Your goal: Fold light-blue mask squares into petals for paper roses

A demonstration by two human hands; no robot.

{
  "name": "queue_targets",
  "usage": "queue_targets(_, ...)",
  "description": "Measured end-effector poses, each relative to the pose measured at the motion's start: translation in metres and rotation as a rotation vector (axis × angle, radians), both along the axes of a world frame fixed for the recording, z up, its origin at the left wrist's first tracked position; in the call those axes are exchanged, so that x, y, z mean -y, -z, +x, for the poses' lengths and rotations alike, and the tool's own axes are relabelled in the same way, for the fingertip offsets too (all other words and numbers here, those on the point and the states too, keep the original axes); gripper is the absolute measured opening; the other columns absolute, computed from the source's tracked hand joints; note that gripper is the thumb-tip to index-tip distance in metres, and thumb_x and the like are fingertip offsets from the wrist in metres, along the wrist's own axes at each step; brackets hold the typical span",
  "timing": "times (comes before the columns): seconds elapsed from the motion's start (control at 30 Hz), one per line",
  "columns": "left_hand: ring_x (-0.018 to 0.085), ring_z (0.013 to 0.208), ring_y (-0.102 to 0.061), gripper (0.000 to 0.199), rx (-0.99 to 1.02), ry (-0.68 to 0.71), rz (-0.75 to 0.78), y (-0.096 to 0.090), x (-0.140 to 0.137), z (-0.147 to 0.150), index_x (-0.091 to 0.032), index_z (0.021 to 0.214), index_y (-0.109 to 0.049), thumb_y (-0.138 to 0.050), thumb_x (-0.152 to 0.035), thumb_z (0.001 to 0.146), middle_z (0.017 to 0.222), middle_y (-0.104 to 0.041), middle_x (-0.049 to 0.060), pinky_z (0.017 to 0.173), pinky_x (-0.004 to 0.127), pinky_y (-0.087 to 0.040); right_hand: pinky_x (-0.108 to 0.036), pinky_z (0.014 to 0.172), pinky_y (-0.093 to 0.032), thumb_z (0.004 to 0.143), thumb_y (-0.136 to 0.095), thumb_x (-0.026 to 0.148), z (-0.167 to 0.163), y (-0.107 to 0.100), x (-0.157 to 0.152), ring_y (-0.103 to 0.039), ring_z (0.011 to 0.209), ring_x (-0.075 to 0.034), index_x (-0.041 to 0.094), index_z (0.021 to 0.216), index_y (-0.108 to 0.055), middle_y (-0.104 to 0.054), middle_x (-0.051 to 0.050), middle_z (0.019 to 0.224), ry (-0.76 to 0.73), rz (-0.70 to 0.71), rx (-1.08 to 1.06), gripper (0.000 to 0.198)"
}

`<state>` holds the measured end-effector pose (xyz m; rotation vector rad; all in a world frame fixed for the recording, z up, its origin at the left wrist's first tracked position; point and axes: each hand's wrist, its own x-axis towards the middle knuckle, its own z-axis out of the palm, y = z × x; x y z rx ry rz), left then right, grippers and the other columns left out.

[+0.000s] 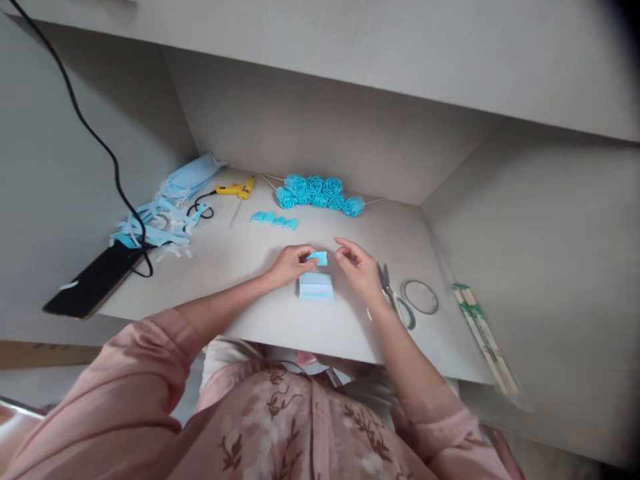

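Observation:
Between the thumb and fingers of my left hand [293, 261] is a small blue fabric piece [319, 258]. Just to its right hovers my right hand [359, 263], its fingers apart and curved, with nothing seen in them. Below the hands a folded pale blue mask piece [316, 287] lies on the desk. A row of small blue petal-like pieces [274, 220] is set out farther back. Behind them rest several blue fabric roses [320, 192] on thin sticks. Scissors [395, 297] lie beside my right wrist, partly hidden by the forearm.
A yellow glue gun [237, 189] sits at the back left, near stacked masks [193, 175] and cut blue scraps [157, 223]. A black board [97, 280] overhangs the left front edge, a black cable [95, 133] above it. At right are a wire ring [420, 297] and packaged sticks [485, 337].

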<state>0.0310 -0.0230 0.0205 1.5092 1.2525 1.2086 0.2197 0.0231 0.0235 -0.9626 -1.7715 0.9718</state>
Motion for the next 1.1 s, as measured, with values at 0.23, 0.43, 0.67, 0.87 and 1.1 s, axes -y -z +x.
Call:
queue_targets(0.23, 0.009, 0.054, -0.038, 0.023, -0.004, -0.112, 0.014, 0.004, -0.005, -0.006, -0.017, 0.065, -0.054, -0.059, -0.038, 0.071, 0.057, -0.044, -0.005, 0.051, 0.021, -0.028, -0.034, 0.077, -0.055, 0.087, -0.058, 0.044, 0.059, -0.062, -0.019, -0.065, 0.082, -0.016, 0.025, 0.119, -0.063, -0.068, -0.005, 0.095, 0.382, 0.323, -0.135, 0.037)
queue_targets(0.43, 0.010, 0.054, -0.042, 0.023, -0.019, -0.133, -0.004, 0.003, -0.002, -0.006, -0.016, 0.071, -0.060, -0.061, -0.039, 0.073, 0.060, -0.052, -0.003, 0.051, 0.022, -0.031, -0.033, 0.073, -0.056, 0.091, -0.055, 0.045, 0.108, -0.102, 0.009, -0.066, 0.076, -0.015, 0.026, 0.118, -0.065, -0.068, -0.003, 0.091, 0.412, 0.382, -0.008, 0.035)
queue_targets(0.67, 0.011, 0.054, -0.047, 0.022, -0.028, -0.130, -0.019, 0.003, 0.000, -0.006, -0.018, 0.072, -0.061, -0.063, -0.040, 0.074, 0.062, -0.058, -0.002, 0.052, 0.023, -0.034, -0.030, 0.067, -0.054, 0.083, -0.061, 0.037, 0.161, -0.056, 0.023, -0.063, 0.067, -0.012, 0.019, 0.107, -0.071, -0.069, -0.003, 0.086, 0.468, 0.083, 0.186, 0.031)
queue_targets(0.87, 0.011, 0.053, -0.046, 0.021, -0.025, -0.135, -0.021, -0.003, 0.003, -0.003, -0.020, 0.072, -0.061, -0.064, -0.040, 0.073, 0.062, -0.057, -0.002, 0.052, 0.023, -0.035, -0.033, 0.077, -0.052, 0.085, -0.056, 0.030, 0.204, -0.021, 0.039, -0.065, 0.080, -0.016, 0.018, 0.106, -0.071, -0.071, -0.007, 0.094, 0.505, 0.085, 0.384, 0.029)
queue_targets(1.1, 0.011, 0.055, -0.047, 0.022, -0.038, -0.137, -0.034, -0.003, 0.006, -0.004, -0.019, 0.072, -0.061, -0.065, -0.041, 0.071, 0.061, -0.056, -0.002, 0.052, 0.022, -0.036, -0.038, 0.091, -0.045, 0.081, -0.064, 0.020, 0.192, -0.001, 0.060, -0.061, 0.095, -0.020, 0.017, 0.090, -0.071, -0.070, -0.009, 0.096, 0.319, 0.123, 0.688, 0.012)
